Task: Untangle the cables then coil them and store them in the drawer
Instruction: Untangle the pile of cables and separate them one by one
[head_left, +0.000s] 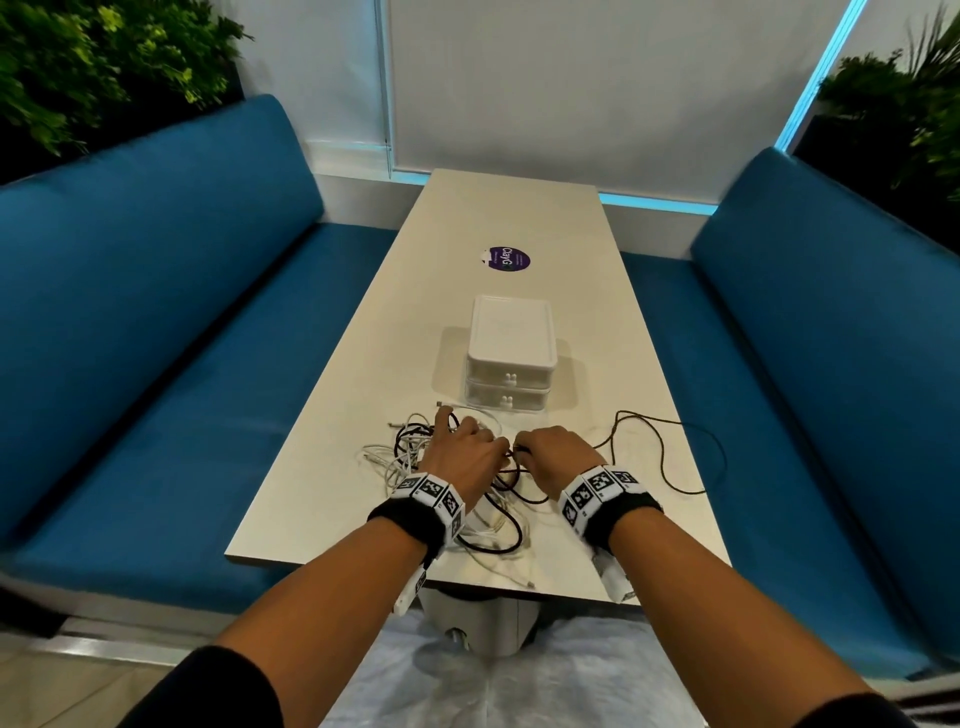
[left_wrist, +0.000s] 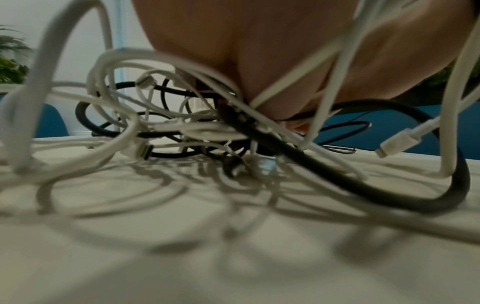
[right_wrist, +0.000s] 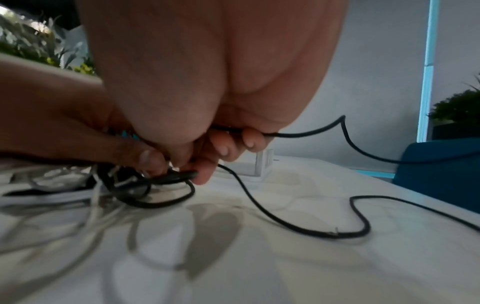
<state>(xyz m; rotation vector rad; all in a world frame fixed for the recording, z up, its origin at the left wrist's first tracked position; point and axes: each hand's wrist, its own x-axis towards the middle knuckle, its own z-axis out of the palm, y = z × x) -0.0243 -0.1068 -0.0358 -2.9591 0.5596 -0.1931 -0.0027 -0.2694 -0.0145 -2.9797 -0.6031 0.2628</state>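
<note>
A tangle of white cables (head_left: 390, 466) and black cables lies on the pale table (head_left: 524, 218) near its front edge. My left hand (head_left: 462, 447) is sunk into the tangle, white cables (left_wrist: 397, 142) draped over its palm (left_wrist: 259, 51), and its thumb (right_wrist: 150, 160) pinches a black strand. My right hand (head_left: 556, 451) sits just beside it, fingers (right_wrist: 249, 139) curled round a thin black cable (right_wrist: 293, 224) that trails off right across the table (head_left: 670, 457). A white two-drawer unit (head_left: 511, 364) stands behind the hands, both drawers closed.
A purple round sticker (head_left: 505, 258) lies farther back on the table. Blue benches flank it left (head_left: 182, 312) and right (head_left: 805, 338). Plants stand in both back corners. A white cable end (head_left: 530, 584) reaches the table's front edge.
</note>
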